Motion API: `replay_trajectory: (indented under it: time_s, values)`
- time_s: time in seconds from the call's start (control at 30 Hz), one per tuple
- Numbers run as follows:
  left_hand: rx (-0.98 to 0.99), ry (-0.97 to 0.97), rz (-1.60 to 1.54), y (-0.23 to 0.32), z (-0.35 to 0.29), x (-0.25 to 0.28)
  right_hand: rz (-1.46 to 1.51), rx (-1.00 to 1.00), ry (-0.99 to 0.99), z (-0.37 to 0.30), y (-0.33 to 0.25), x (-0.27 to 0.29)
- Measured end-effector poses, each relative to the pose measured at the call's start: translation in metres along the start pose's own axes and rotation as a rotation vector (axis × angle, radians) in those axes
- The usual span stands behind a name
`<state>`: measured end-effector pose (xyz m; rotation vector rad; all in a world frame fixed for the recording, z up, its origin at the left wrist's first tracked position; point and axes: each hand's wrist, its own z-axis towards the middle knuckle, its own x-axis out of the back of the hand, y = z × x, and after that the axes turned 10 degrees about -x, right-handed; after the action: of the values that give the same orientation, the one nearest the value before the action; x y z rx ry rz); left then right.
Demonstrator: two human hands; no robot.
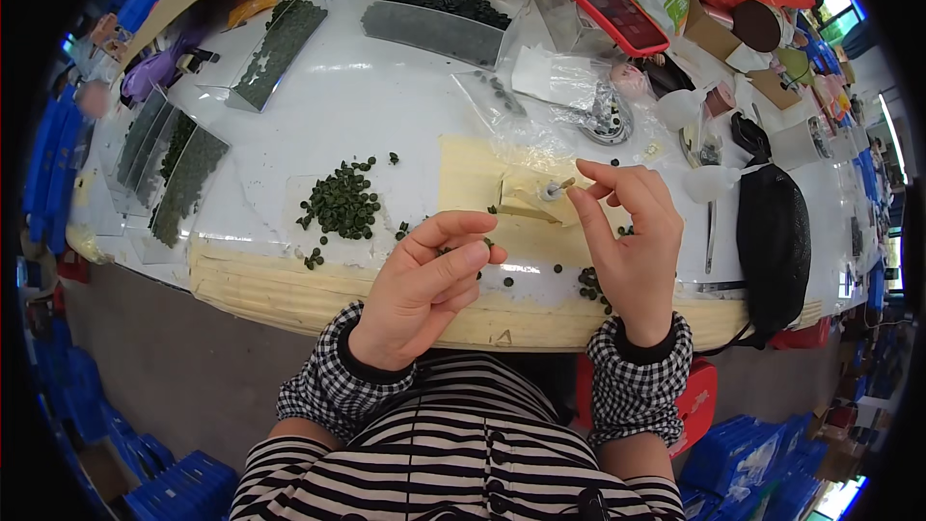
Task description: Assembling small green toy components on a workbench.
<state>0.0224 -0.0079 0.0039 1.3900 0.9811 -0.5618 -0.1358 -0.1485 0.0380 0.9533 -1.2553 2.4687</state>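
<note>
My left hand (pixel 420 285) is curled above the table's front edge, fingers bent and thumb close to the index finger. Small dark green pieces show at its fingers, partly hidden. My right hand (pixel 634 241) pinches a thin, short brownish stick (pixel 567 183) between thumb and index finger. The stick's lower end meets a small whitish nozzle-like tip (pixel 552 192) on a yellowish block (pixel 526 198), which stands on a yellow sheet (pixel 463 169). To the left lies a heap of small round dark green pieces (pixel 342 203). A few more pieces (pixel 590 285) are scattered between and below my hands.
Clear trays of dark pieces stand at the back (pixel 434 29), back left (pixel 275 53) and far left (pixel 188 178). A red-cased phone (pixel 608 5) is propped at the back right. Tweezers (pixel 711 236) and a black pouch (pixel 774 241) lie at the right. Plastic bags (pixel 492 101) crowd behind the block.
</note>
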Motion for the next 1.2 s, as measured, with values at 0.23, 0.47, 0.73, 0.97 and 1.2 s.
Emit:
replay_trajectory:
  time_s: [0.23,0.47,0.73,0.97,1.2]
  values:
    - [0.009,0.008,-0.025,0.001,0.000,0.001,0.060,-0.033,-0.013,0.001,-0.002,-0.007]
    - [0.005,-0.037,-0.052,0.000,-0.002,0.004,0.058,0.024,0.049,0.000,-0.005,-0.005]
    - [0.052,-0.142,0.161,0.002,-0.004,-0.003,0.418,0.102,0.014,-0.015,-0.036,0.014]
    - [-0.008,-0.125,0.416,0.001,-0.007,-0.005,0.632,-0.125,-0.313,-0.023,-0.040,0.004]
    - [-0.008,-0.134,0.393,0.003,-0.007,-0.006,0.622,-0.110,-0.358,-0.023,-0.040,0.004]
